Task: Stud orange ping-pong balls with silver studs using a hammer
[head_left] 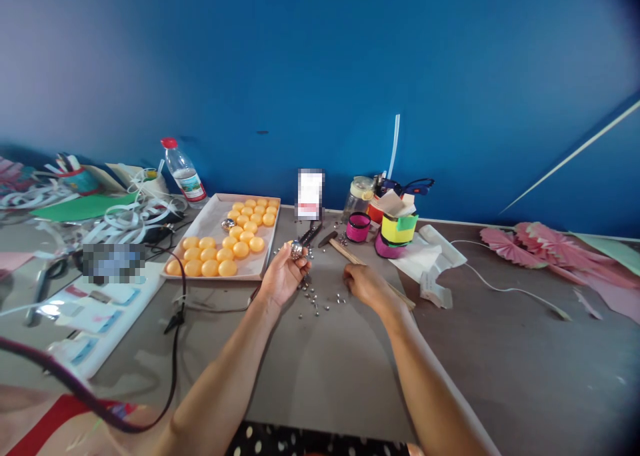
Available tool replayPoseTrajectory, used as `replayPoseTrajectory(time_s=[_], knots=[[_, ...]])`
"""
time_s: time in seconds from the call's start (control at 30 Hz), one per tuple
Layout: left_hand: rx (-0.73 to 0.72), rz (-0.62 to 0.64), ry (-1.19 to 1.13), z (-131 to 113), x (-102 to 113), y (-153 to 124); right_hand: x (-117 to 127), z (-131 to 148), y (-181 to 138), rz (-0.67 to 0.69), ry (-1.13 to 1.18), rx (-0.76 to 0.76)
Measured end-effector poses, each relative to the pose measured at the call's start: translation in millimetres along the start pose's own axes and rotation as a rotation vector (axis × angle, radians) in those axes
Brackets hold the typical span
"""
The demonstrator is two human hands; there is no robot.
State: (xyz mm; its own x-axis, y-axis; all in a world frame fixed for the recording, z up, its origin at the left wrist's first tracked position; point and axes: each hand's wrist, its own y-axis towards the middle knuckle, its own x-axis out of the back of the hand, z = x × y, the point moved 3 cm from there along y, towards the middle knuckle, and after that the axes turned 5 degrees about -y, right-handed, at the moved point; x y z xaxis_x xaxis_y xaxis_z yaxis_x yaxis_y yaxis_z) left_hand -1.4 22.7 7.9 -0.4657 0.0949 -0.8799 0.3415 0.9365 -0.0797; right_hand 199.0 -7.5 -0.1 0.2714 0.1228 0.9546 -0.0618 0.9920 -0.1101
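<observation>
Looks like craft wkshp: hammer [350,252], loose metal bits [315,297] & tray [203,216] of orange balls [241,250] on one tbl [330,369] (v. cluttered).

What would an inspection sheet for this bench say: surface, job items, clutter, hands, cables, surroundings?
Surface: gray table, small silver beads scattered near the middle.
Job's things: shiny ball, held; orange balls and a second shiny ball in white tray; hammer, lying down.
Clutter: plastic bottle, jar, pink paper fans.
Hands: left hand grips the shiny ball; right hand curled at the hammer handle, contact unclear.
Cables: black cable loops across the left side.
Surroundings: blue wall behind.
</observation>
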Motion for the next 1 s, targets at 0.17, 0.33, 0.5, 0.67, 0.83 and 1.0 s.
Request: replayPoseTrajectory(time_s=[0.17, 0.33, 0.5, 0.67, 0.83, 1.0], knots=[[0.004, -0.007, 0.001, 0, -2, -2, 6, 10, -1, -0.126, 0.257, 0.011], [0.02, 0.006, 0.004, 2, -2, -2, 6, 10, 2, -0.233, 0.577, 0.052], [0.04, 0.038, 0.028, 5, -2, -2, 2, 15, 3, -0.13, 0.885, 0.019], [0.087, 0.029, 0.023, 9, -2, -2, 6, 29, -1, -0.063, 1.321, 0.048], [0.164, 0.048, 0.013, 14, -7, -3, 4, 36, 0, -0.1, 1.406, 0.055], [0.203, 0.057, 0.044, 18, -6, -2, 3, 41, -1, -0.275, 1.225, 0.096]])
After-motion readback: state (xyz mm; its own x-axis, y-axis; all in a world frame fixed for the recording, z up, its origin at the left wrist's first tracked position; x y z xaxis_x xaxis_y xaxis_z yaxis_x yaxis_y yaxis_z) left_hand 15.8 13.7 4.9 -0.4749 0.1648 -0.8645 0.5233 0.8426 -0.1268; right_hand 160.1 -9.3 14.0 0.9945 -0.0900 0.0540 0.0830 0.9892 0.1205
